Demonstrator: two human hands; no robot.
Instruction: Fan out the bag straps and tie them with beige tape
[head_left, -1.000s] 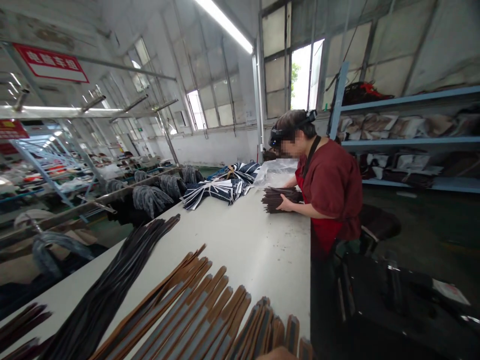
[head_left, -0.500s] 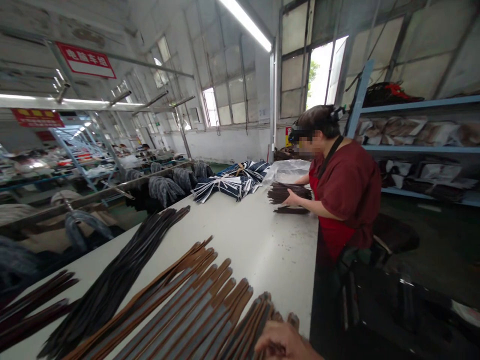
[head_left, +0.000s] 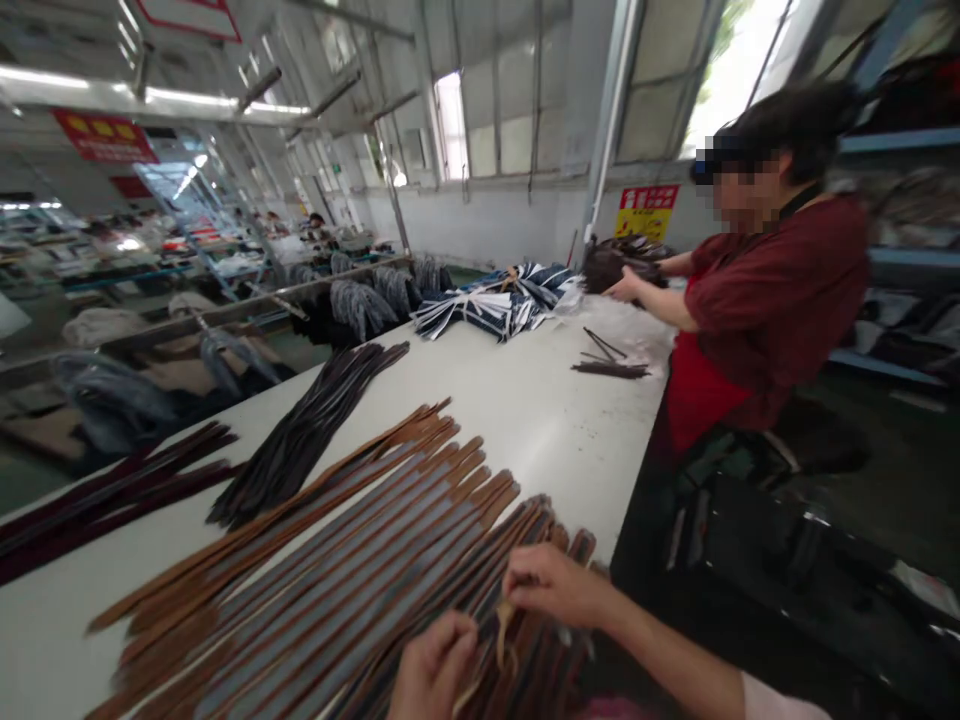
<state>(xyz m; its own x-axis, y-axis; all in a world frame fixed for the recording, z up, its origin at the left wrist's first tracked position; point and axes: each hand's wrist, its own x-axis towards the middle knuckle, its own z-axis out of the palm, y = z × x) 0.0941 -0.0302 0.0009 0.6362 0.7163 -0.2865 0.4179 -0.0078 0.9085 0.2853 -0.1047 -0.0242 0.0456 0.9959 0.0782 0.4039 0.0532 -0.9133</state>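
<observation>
My right hand (head_left: 555, 585) pinches a thin tan strip (head_left: 504, 632) that dangles in a loop from the fingertips. My left hand (head_left: 435, 668) is closed, its fingers curled on a pale end of the same strip at the bottom of the view. Both hands hover over a bundle of long brown and dark strips (head_left: 480, 560) near the table's front edge. To the left of it, brown strips with grey faces (head_left: 337, 540) lie side by side in a fanned row.
On the white table (head_left: 525, 430) lie a black strip bundle (head_left: 315, 430), maroon strips (head_left: 142, 480) and tied blue-white pieces (head_left: 487, 310). Across it, a co-worker (head_left: 780, 270) in a red apron holds a dark bundle (head_left: 619, 265). A black machine-like object (head_left: 795, 590) stands to the right.
My left hand has come into view, and the tan strip now shows between my hands. The view has shifted right and down. The co-worker has lifted the dark bundle off the table.
</observation>
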